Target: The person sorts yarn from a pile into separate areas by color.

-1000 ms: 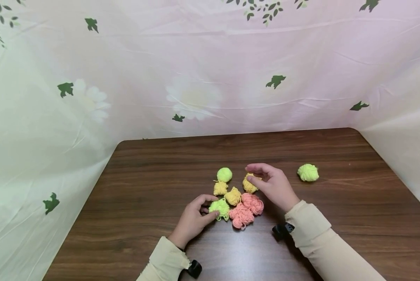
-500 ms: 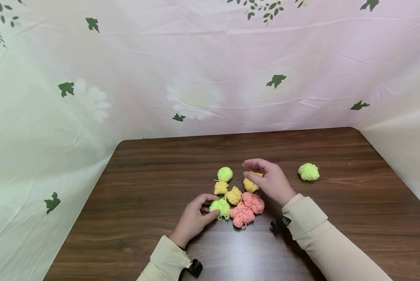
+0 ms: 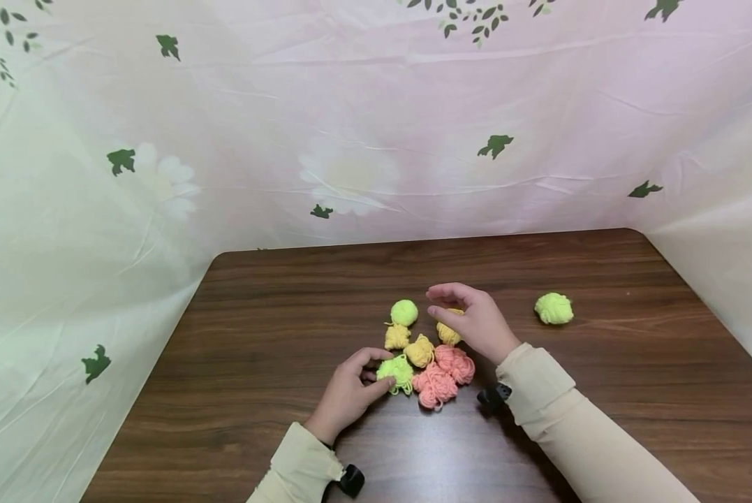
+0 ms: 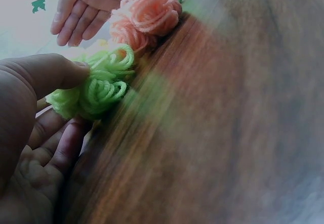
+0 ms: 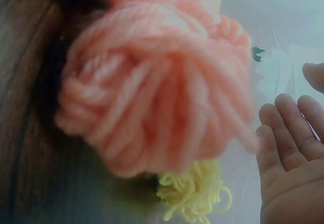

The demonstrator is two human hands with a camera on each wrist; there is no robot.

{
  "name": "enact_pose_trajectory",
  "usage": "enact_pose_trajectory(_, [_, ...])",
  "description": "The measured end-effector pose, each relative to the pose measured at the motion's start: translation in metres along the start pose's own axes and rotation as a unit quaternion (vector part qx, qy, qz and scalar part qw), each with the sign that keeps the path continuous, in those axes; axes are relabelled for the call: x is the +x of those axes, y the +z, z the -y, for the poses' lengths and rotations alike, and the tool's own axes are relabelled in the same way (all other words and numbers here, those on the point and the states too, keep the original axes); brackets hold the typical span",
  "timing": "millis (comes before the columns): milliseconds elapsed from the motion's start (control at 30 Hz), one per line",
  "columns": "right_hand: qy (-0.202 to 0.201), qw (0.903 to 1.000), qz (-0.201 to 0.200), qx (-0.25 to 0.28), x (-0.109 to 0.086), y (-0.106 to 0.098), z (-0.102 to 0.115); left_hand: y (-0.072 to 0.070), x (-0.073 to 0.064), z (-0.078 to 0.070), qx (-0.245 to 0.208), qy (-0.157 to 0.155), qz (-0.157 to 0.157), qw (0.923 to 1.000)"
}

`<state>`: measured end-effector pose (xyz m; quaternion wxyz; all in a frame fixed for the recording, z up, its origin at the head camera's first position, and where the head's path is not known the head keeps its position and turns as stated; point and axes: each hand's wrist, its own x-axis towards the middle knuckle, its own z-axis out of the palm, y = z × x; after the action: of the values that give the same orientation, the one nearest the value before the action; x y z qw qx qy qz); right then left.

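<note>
My left hand (image 3: 349, 391) pinches a lime-green yarn ball (image 3: 396, 374) between thumb and fingers, at the near left of a cluster on the table. In the left wrist view the thumb lies on top of this green ball (image 4: 98, 82). My right hand (image 3: 481, 323) hovers with extended fingers, holding nothing; it partly hides a yellow yarn ball (image 3: 448, 334). Touching or close together beside the left hand are two pink yarn balls (image 3: 435, 386) and two more yellow yarn balls (image 3: 420, 351). A smooth round lime ball (image 3: 404, 312) tops the group.
A separate lime-green yarn ball (image 3: 554, 309) lies to the right on the dark wooden table (image 3: 288, 293). Behind and at the sides hangs a pale floral cloth (image 3: 382, 126). Small black devices (image 3: 352, 480) are strapped at both wrists.
My right hand has shifted left and slightly away over the yellow yarn ball, which stays in place. The left hand keeps its hold on the green ball.
</note>
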<state>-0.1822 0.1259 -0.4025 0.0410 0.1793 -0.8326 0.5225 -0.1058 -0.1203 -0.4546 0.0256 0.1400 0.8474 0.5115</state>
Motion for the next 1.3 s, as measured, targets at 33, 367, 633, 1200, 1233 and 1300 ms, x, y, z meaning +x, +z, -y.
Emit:
enact_pose_trajectory(33, [0.001, 1.0, 0.0, -0.001, 0.001, 0.001, 0.0, 0.0, 0.0, 0.0, 0.001, -0.001, 0.0, 1.0])
enact_pose_trajectory(367, [0.027, 0.9993, 0.013, 0.023, 0.001, 0.004, 0.016, 0.0, 0.0, 0.0, -0.002, -0.013, 0.005, 0.9999])
enact_pose_trajectory(633, [0.041, 0.997, 0.021, 0.062, 0.002, 0.003, 0.035, 0.0, 0.0, 0.001, -0.006, -0.007, 0.004, 1.0])
enact_pose_trajectory(1200, [0.08, 0.995, 0.041, 0.042, 0.016, 0.023, -0.003, -0.001, 0.001, 0.003, -0.004, -0.007, 0.007, 0.9999])
enact_pose_trajectory(1233, [0.079, 0.9951, 0.044, 0.04, 0.016, 0.024, -0.003, -0.001, 0.001, 0.002, -0.004, -0.006, 0.007, 1.0])
enact_pose_trajectory(1300, [0.08, 0.995, 0.045, 0.039, 0.017, 0.026, -0.004, -0.001, 0.001, 0.002, -0.004, -0.005, 0.007, 1.0])
